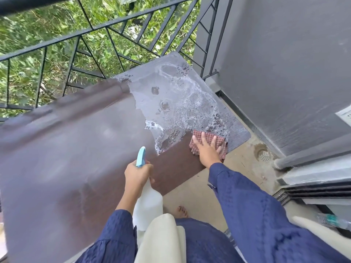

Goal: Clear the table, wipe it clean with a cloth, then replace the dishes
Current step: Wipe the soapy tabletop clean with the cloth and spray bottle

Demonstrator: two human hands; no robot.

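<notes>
A brown table (76, 152) fills the left and middle of the view. Its far right part is wet and foamy (178, 99); no dishes stand on it. My right hand (208, 149) lies flat with spread fingers on a red checked cloth (218, 141) at the table's right edge, pressing it onto the surface. My left hand (137, 173) grips the neck of a white spray bottle (149, 207) with a light blue nozzle (141, 156), held above the table's near edge.
A dark metal railing (106, 27) runs behind the table with green plants beyond. A grey wall (284, 63) stands at the right. The concrete floor has a round drain (264, 154). A sliding door track (313, 190) and a plastic bottle (332, 221) lie at the lower right.
</notes>
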